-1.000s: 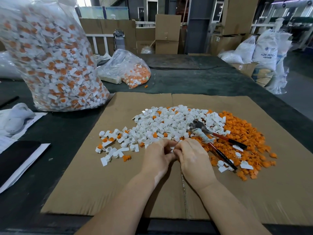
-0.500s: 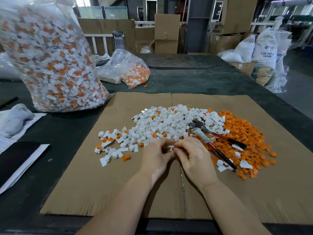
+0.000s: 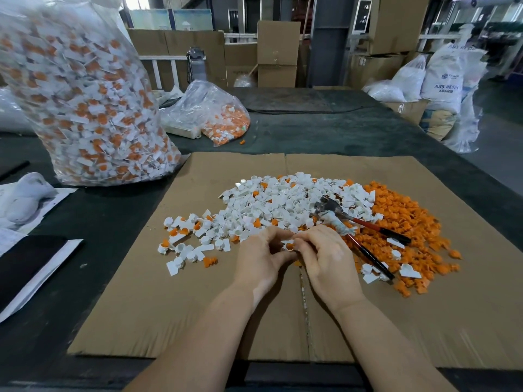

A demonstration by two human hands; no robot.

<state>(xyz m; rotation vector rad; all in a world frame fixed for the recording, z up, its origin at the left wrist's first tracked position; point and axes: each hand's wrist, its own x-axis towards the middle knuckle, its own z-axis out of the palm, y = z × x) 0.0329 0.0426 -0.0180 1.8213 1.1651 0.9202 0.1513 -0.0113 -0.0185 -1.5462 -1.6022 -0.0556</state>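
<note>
On my screen the cardboard sheet (image 3: 141,292) looks matt and rough, the counter (image 3: 325,131) under it dull and dark. The white pieces (image 3: 271,202), orange pieces (image 3: 404,216) and the held small piece (image 3: 288,246) are smooth, faintly shiny plastic. The bag (image 3: 85,94) is glossy, crinkled clear film, and the pliers (image 3: 329,207) are dull grey metal with shiny coated handles.

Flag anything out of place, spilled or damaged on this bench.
One orange piece lies loose on the dark table beside the small bag. Red-handled pliers lie on top of the white pile and orange pile. Nothing looks damaged.
</note>
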